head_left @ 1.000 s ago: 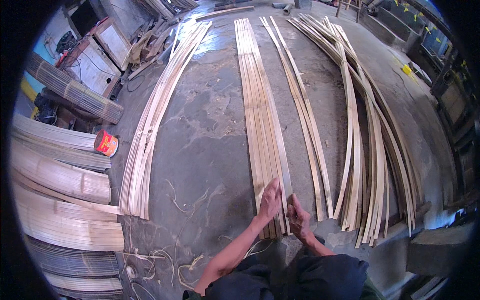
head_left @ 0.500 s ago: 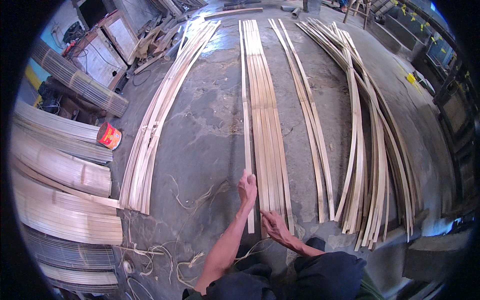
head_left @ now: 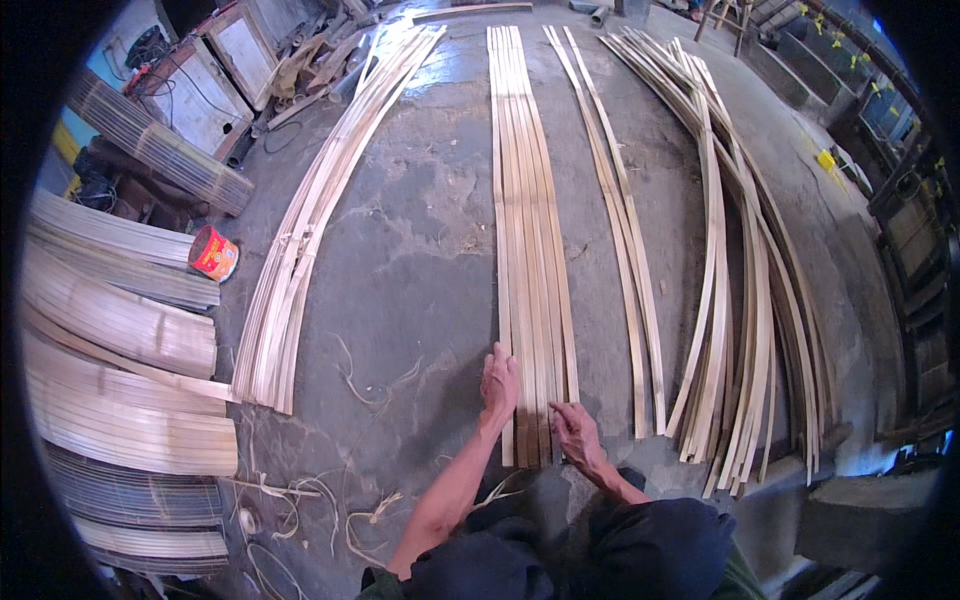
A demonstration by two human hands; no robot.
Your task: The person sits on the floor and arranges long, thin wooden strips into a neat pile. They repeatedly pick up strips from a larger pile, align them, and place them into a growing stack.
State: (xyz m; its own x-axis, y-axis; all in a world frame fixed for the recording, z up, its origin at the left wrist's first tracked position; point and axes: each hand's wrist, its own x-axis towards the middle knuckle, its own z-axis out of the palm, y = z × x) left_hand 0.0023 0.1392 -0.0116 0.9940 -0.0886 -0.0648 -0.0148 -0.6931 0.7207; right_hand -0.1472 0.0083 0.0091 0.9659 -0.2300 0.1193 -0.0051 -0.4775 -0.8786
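Note:
A flat band of pale bamboo strips point(head_left: 527, 240) lies lengthwise on the floor in front of me, its strips side by side. On the band's left edge, near its close end, my left hand point(head_left: 500, 383) is closed with its fingers around the outermost strip. A little closer to me, my right hand point(head_left: 581, 437) is curled at the band's right edge, its fingertips on the strips. Its palm side is hidden. The strips' near ends sit between my two hands, roughly level with one another.
Two loose strips point(head_left: 625, 240) lie right of the band, with a crossed heap of strips point(head_left: 750, 300) beyond. Another bundle point(head_left: 300, 250) lies left. Slatted bamboo mats point(head_left: 130, 430) and a red tin point(head_left: 213, 254) stand farther left. Thin fibre scraps point(head_left: 370, 515) litter the floor near my feet.
The separate left strip now lies against the band, the gap between them closed. My left hand moved slightly right with it. My right hand shifted right and slightly away from me, from the band's left side.

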